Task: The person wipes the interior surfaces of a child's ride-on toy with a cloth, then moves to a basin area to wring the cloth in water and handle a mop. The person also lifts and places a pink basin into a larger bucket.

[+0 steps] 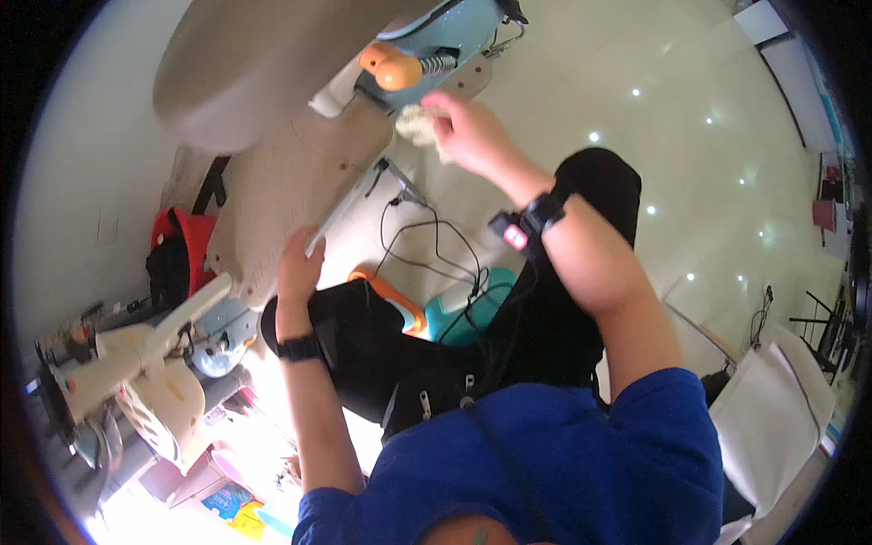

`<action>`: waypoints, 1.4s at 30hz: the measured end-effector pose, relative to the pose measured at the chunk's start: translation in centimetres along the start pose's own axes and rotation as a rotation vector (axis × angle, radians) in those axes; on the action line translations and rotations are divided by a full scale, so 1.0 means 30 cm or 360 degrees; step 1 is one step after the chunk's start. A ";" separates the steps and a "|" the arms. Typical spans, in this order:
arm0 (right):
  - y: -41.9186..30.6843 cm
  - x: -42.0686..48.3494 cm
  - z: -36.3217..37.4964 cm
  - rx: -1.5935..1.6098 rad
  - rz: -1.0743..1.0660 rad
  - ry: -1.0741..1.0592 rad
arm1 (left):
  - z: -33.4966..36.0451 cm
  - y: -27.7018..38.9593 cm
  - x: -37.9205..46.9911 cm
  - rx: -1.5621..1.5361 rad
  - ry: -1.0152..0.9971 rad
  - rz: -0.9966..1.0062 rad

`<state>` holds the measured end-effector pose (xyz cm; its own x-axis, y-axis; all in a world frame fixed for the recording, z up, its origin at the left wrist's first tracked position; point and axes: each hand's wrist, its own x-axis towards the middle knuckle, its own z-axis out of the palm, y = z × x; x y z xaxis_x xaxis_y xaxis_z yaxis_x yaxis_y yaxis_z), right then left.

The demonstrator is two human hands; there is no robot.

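My right hand (466,136) holds a crumpled cream cloth (419,126) in its fingers. The cloth is just below a rounded orange part (397,70) with a metal coil spring (438,64) beside it, on a light-blue shell (470,34). My left hand (300,266) grips the pale edge strip (344,204) of a beige panel (272,197) fixed with bolts. Above the panel, a large taupe padded part (252,68) looks blurred and hides some of the assembly. Which machine these parts belong to I cannot tell.
Black cables (436,225) loop over the pale tiled floor (545,88). Between my knees lie a teal object (501,283) and an orange-edged one (392,300). A cream device (160,409) stands at lower left, a red object (204,252) above it. A white padded seat (770,422) is at right.
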<state>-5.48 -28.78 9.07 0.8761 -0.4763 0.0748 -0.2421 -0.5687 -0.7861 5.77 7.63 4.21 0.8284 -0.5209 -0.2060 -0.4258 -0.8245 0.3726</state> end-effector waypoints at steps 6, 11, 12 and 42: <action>0.076 0.112 0.101 0.0178 0.0148 -0.0168 | 0.112 -0.008 0.141 -0.0163 -0.0414 -0.0020; 0.161 0.209 0.067 0.0198 0.0427 -0.0117 | 0.180 -0.080 0.198 -0.0029 -0.0762 -0.0062; 0.178 0.221 0.063 0.0156 0.0374 -0.0041 | 0.177 -0.074 0.190 -0.0036 -0.0797 -0.0105; 0.081 0.876 -0.733 -0.0338 -0.0883 -0.0295 | -0.764 1.230 0.769 0.0532 0.0678 0.0210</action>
<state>7.79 -57.43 22.62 0.9485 0.0420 0.3140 0.2088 -0.8283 -0.5200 17.51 -29.74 33.95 0.8046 -0.5462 0.2329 -0.5706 -0.8198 0.0488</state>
